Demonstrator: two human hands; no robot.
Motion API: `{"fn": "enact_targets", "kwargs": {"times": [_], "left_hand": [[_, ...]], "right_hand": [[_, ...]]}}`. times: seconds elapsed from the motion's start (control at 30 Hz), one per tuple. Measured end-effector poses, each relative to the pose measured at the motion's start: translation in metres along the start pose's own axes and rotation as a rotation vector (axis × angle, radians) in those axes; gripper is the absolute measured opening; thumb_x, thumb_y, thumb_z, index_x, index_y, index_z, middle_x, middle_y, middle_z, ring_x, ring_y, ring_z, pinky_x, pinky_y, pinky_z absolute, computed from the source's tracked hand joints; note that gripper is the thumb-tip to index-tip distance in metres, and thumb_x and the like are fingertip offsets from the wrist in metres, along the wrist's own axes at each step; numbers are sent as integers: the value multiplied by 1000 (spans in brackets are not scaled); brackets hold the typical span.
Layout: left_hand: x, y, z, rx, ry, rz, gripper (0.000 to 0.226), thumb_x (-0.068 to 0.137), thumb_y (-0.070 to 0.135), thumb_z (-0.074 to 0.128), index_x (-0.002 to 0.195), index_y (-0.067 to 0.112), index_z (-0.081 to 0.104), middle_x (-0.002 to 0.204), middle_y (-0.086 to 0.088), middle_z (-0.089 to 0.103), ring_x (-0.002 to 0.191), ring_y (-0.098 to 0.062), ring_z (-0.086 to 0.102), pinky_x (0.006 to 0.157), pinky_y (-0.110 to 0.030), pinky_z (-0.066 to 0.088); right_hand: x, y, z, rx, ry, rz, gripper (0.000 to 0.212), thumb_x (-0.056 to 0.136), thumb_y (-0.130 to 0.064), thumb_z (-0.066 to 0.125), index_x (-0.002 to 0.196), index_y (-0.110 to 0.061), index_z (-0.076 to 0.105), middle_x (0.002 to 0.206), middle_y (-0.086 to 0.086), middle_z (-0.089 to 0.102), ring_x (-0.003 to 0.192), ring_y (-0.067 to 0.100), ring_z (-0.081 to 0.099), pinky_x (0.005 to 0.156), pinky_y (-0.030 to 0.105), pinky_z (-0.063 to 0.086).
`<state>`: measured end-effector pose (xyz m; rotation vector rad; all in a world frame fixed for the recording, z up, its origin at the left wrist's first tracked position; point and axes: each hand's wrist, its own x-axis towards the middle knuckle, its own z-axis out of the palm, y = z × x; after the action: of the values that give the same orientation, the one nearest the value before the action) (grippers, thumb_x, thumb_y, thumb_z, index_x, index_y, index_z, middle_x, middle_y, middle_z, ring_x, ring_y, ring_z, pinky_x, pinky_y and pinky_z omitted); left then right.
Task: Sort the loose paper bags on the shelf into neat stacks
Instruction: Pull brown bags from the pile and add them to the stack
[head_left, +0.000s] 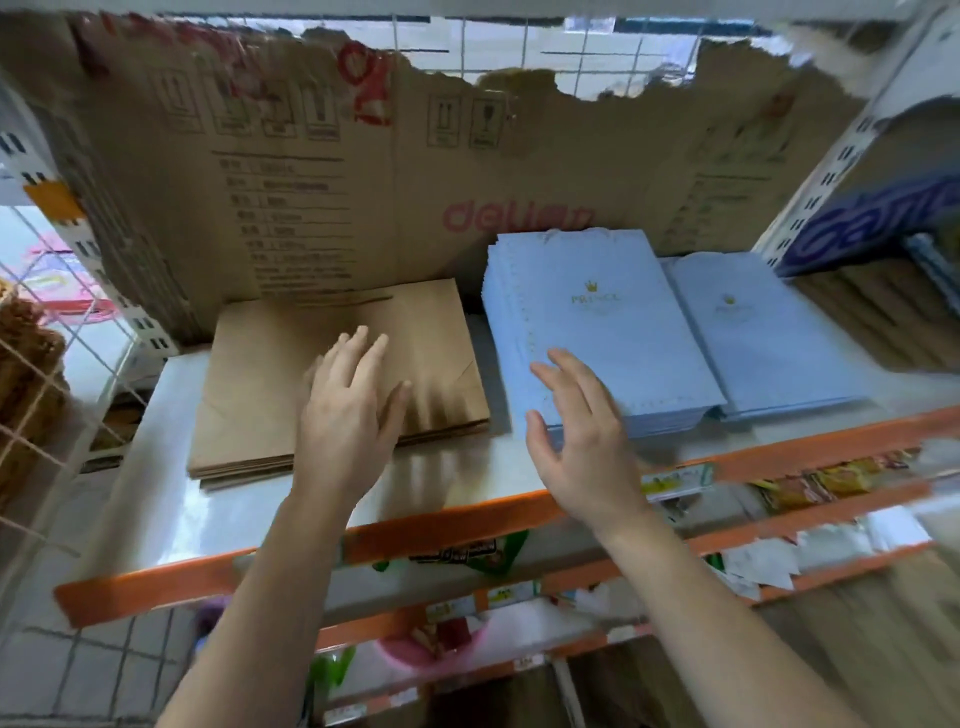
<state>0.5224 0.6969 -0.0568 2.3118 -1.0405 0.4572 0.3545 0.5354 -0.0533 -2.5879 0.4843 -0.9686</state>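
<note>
A stack of flat brown paper bags (270, 384) lies on the left of the white shelf (171, 483). My left hand (348, 410) rests flat on its front right part, fingers straight. Right of it sits a taller stack of light blue bags (597, 312) with a gold crown print. My right hand (576, 436) hovers at that stack's front left corner, fingers spread and relaxed; whether it touches the stack is unclear. A second, lower stack of blue bags (769, 343) lies further right, tucked against the first.
A torn cardboard sheet (337, 171) lines the back of the shelf. An orange strip (467, 519) edges the shelf front, with goods on lower shelves. A wire grid panel (47, 395) stands on the left; a blue printed box (872, 223) and brown items on the right.
</note>
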Motion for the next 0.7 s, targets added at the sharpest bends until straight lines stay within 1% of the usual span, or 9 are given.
{"fn": "enact_targets", "kwargs": {"times": [0.07, 0.17, 0.23, 0.3, 0.37, 0.47, 0.6, 0.7], "left_hand": [[6, 31, 10, -19, -20, 50, 45, 96, 29, 51, 133, 3, 53, 141, -18, 49, 134, -36, 41, 106, -53, 35], [15, 82, 28, -44, -69, 94, 46, 98, 33, 48, 134, 5, 53, 140, -17, 50, 132, -36, 43, 106, -51, 35], [19, 122, 45, -60, -88, 126, 45, 98, 32, 51, 134, 5, 54, 140, -17, 50, 131, -36, 44, 105, -51, 35], [21, 168, 64, -74, -127, 163, 47, 97, 32, 52, 136, 6, 52, 142, -16, 48, 134, -35, 42, 108, -51, 32], [21, 216, 87, -83, -166, 194, 48, 98, 33, 51, 138, 8, 50, 145, -14, 46, 137, -32, 38, 111, -50, 28], [17, 291, 123, -102, -204, 226, 48, 98, 35, 49, 140, 12, 48, 146, -9, 45, 138, -29, 36, 113, -47, 25], [13, 384, 171, -139, -260, 250, 48, 98, 38, 47, 140, 13, 48, 145, -8, 46, 137, -28, 38, 114, -45, 23], [7, 439, 201, -127, -325, 274, 50, 99, 40, 44, 142, 15, 45, 148, -6, 43, 140, -25, 33, 116, -43, 18]], "right_hand": [[-1, 22, -19, -16, 21, 41, 41, 92, -18, 54, 132, -6, 53, 141, 10, 47, 134, 19, 40, 112, 14, 21], [-9, 63, -50, -48, 50, 101, 41, 94, -16, 56, 134, -6, 52, 143, 10, 45, 135, 20, 39, 110, 23, 28], [-17, 94, -75, -67, 68, 148, 42, 94, -16, 57, 134, -6, 51, 143, 10, 45, 135, 21, 38, 110, 24, 29], [-29, 129, -105, -100, 78, 189, 41, 93, -15, 58, 133, -6, 51, 141, 11, 46, 135, 23, 39, 110, 26, 29], [-44, 167, -137, -135, 73, 225, 40, 93, -15, 58, 132, -6, 52, 140, 11, 46, 134, 24, 40, 108, 29, 33], [-68, 226, -186, -168, 51, 294, 39, 94, -17, 57, 131, -7, 53, 139, 10, 46, 132, 22, 42, 102, 23, 34], [-91, 296, -245, -209, 35, 335, 37, 93, -16, 57, 129, -6, 55, 135, 11, 51, 129, 23, 45, 102, 22, 32], [-109, 335, -283, -209, 14, 357, 37, 93, -13, 58, 128, -4, 55, 132, 12, 52, 127, 25, 45, 106, 34, 37]]}}
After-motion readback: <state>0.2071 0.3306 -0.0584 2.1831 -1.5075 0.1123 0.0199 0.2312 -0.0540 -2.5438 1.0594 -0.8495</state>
